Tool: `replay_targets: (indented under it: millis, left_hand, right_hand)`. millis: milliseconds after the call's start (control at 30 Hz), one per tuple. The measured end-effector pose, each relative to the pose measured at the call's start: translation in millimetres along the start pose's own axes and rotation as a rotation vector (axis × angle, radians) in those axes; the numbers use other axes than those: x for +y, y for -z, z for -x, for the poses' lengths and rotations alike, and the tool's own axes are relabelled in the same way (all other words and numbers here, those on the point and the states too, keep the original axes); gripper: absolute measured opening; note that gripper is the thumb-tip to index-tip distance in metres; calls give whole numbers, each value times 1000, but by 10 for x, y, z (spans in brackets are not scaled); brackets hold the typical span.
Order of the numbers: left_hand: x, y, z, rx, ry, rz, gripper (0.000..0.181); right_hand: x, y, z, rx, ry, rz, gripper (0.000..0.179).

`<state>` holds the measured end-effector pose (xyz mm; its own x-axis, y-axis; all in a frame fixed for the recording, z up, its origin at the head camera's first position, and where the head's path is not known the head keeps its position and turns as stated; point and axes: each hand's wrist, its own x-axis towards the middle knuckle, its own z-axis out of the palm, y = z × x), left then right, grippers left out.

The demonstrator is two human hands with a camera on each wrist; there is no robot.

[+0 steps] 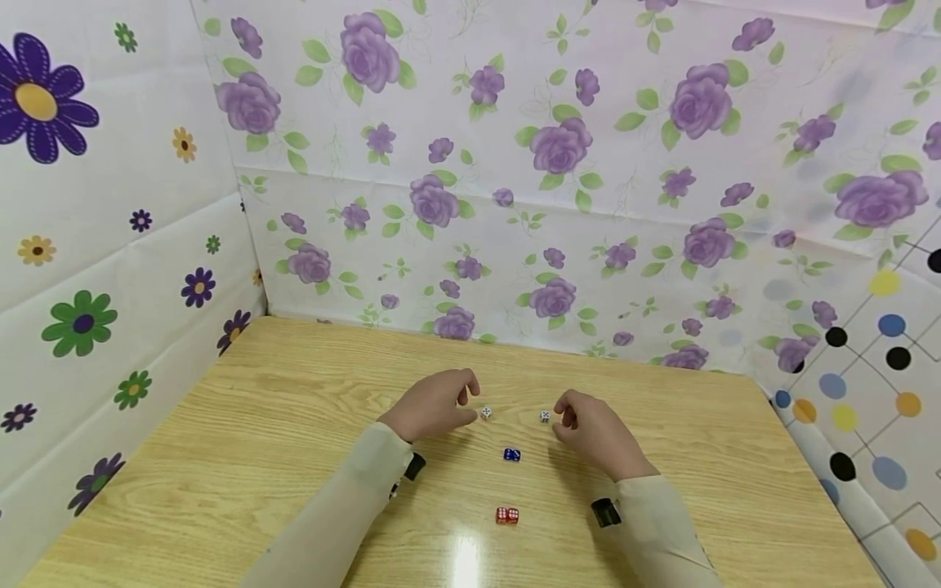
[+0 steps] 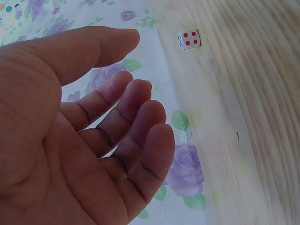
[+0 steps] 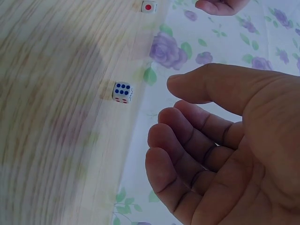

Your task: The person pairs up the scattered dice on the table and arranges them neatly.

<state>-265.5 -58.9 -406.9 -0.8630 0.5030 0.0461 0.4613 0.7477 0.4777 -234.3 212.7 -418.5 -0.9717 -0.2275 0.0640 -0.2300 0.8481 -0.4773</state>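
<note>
Two white dice lie apart on the wooden table, between the person's hands. The left hand [image 1: 434, 404] hovers beside the left white die [image 1: 486, 413], its thumb and fingers loosely bent around nothing. In the left wrist view, a white die [image 2: 189, 39] shows four red dots beyond the fingertips. Close by the right white die [image 1: 545, 416] is the right hand [image 1: 597, 433], relaxed, palm inward and holding nothing. The right wrist view has the nearer white die [image 3: 122, 92] with six blue dots on one face, and a farther white die [image 3: 149, 6] showing one red dot.
Nearer the body, a pair of blue dice [image 1: 511, 455] sits side by side, with a pair of red dice [image 1: 507, 515] in front of it. The wooden table [image 1: 294, 408] meets a flowered cloth wall [image 1: 500, 245] at the back and patterned cloths at both sides.
</note>
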Motion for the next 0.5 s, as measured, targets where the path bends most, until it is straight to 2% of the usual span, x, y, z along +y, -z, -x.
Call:
replay_targets:
  millis: [500]
  left_hand:
    - [-12, -28, -18, -16, -11, 7, 28]
  right_hand:
    - [40, -50, -29, 12, -4, 24, 13]
